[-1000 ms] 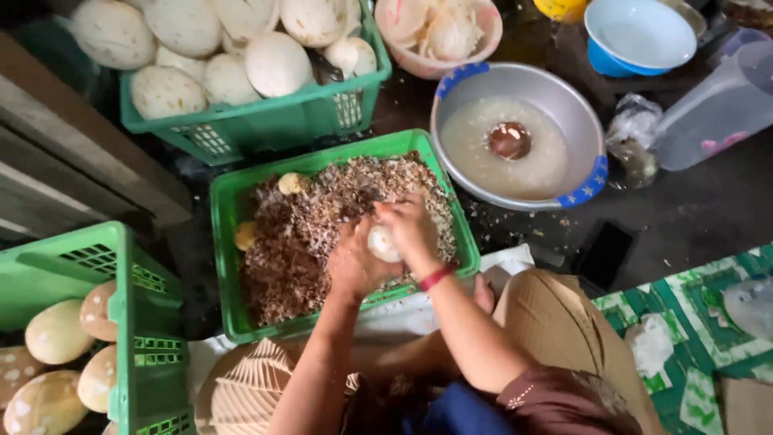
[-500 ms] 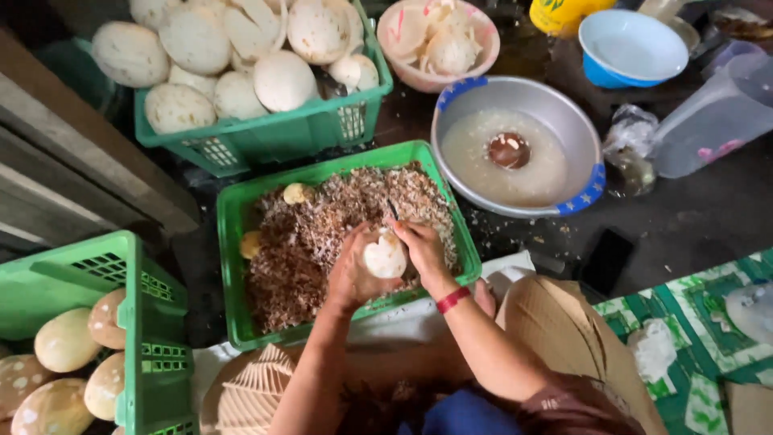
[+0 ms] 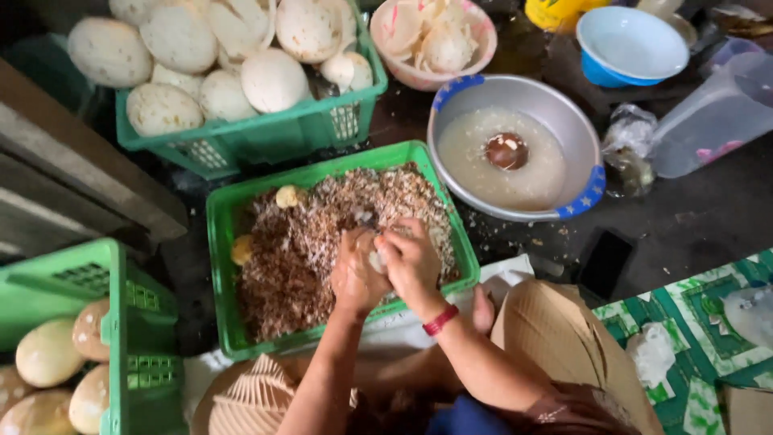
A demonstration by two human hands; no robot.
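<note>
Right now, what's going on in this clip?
A person holds a small pale, peeled coconut-like piece between the left hand and right hand, above a green basket filled with brown shavings. Another green basket behind it holds large white peeled coconuts. To the right, a metal basin holds cloudy liquid with a brown shell in it. A pink bowl holds white pieces.

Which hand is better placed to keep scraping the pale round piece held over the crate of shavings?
Probably the right hand: it lies over the pale piece, while the left hand cups it from below above the green crate.
</note>
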